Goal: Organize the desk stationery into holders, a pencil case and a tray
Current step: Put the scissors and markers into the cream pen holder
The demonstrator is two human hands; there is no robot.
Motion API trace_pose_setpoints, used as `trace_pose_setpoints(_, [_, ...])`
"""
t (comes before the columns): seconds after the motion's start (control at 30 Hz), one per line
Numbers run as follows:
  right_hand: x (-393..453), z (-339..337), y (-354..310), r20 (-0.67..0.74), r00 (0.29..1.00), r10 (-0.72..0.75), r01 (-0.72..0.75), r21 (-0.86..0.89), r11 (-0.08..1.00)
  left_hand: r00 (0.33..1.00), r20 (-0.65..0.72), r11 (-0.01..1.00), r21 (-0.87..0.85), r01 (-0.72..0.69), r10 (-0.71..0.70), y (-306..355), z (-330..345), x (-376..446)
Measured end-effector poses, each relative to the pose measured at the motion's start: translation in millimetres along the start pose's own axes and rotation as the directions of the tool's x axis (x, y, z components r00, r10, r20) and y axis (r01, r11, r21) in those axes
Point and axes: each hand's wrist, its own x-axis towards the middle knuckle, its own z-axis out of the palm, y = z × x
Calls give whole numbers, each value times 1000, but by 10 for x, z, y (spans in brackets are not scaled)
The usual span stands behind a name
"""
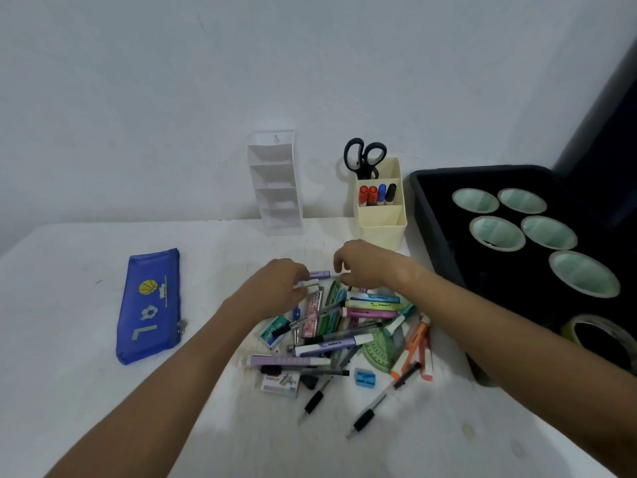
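Over the pile (337,336), my left hand (279,288) pinches a purple marker (319,274); my right hand (362,267) hovers loosely curled beside it, holding nothing. Cream holder (381,215) sits just behind, probably the marker's destination. Pencil case (150,305) lies well left.

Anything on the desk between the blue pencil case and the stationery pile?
Only the left forearm crosses above it; the desk there between pencil case and pile looks bare, in the head view.

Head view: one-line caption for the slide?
Both hands reach into a stationery pile; left hand holds a purple marker, between pencil case and tray.
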Motion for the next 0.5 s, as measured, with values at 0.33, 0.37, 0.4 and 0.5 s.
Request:
trace_pose_setpoints(0.33, [-531,110,-263,284,942,-179,178,30,984,971,196,990,-14,-138,138,299,33,-57])
trace_pose_setpoints(0.37, [-539,142,-249,282,943,-178,176,32,984,967,211,990,-2,-144,141,303,26,-54])
trace_pose_setpoints(0.4, [-539,176,-231,269,947,-176,175,26,984,965,223,989,14,-146,139,299,15,-56])
trace_pose_setpoints(0.5, [-504,265,-192,219,962,-166,173,-15,985,963,247,989,65,-129,110,250,-10,-51])
